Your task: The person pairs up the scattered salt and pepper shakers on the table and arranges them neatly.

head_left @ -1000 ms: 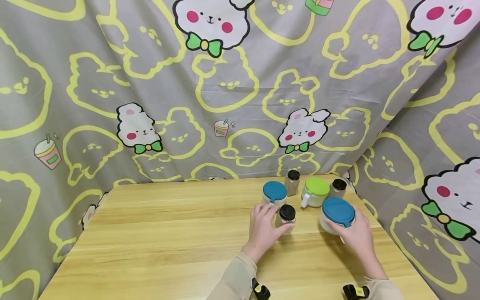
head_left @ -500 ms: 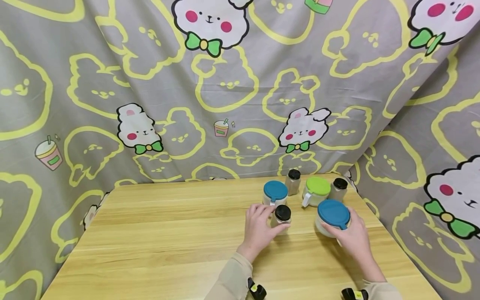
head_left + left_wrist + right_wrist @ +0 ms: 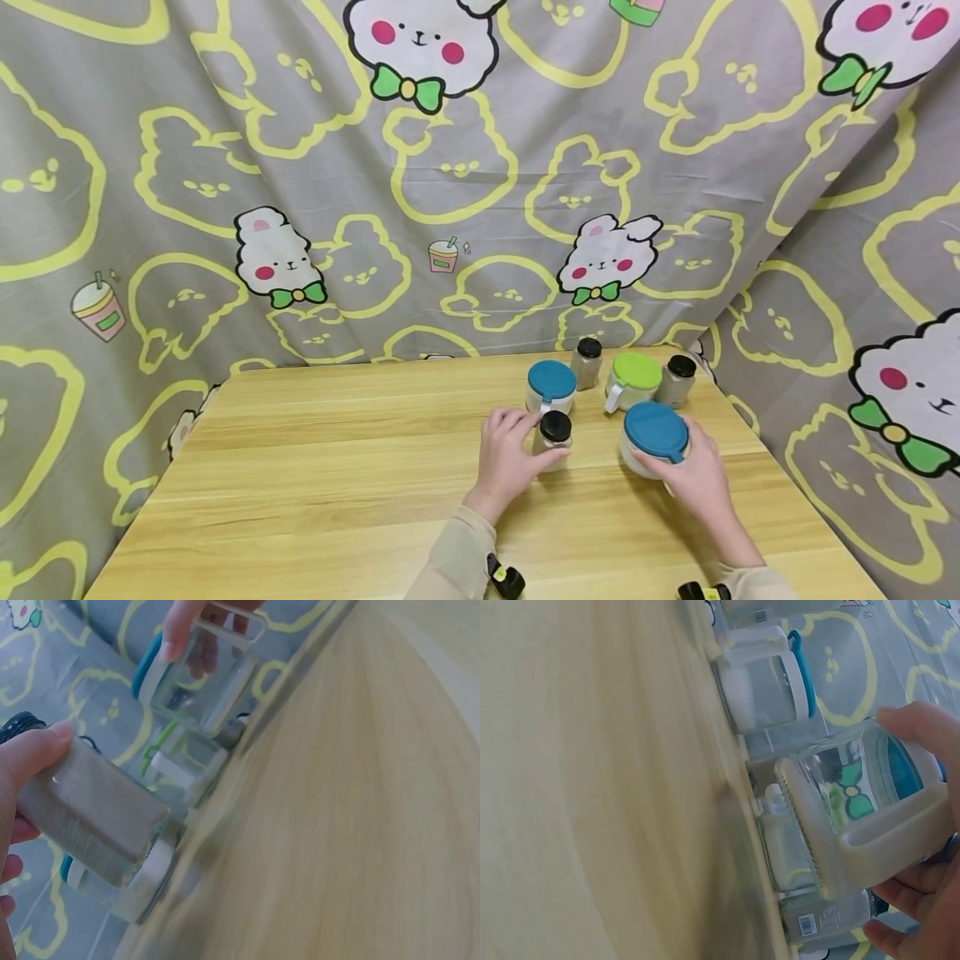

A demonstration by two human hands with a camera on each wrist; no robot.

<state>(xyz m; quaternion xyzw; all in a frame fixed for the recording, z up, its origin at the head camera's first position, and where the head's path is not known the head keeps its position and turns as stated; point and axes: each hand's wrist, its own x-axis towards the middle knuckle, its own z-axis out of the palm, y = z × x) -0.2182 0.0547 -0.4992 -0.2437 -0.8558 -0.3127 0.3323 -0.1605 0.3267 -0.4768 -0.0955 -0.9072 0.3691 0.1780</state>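
Left hand (image 3: 508, 454): fingers curled round a small square clear-glass jar with a black screw cap (image 3: 553, 433), standing on the light wooden table (image 3: 315, 492) right of centre; the left wrist view shows the same jar (image 3: 90, 814) gripped between thumb and fingers, its contents pale and greyish; right hand (image 3: 693, 479): fingers wrapped round the side of a round clear container with a blue lid and white handle (image 3: 654, 437), near the table's right edge; the right wrist view shows this container (image 3: 862, 810) held at its white handle, with its base just clear of the wood; the two held items are near one another, not touching; behind them, toward the back edge: a second clear container with a blue lid (image 3: 551, 385), just beyond the black-capped jar; a small jar with a black cap (image 3: 587, 362); a clear container with a green lid (image 3: 633, 382); a further black-capped jar (image 3: 678, 379) at far right; backdrop: grey cloth printed with yellow outlines and white rabbits (image 3: 420, 183); beige sleeves (image 3: 457, 562) on the forearms.
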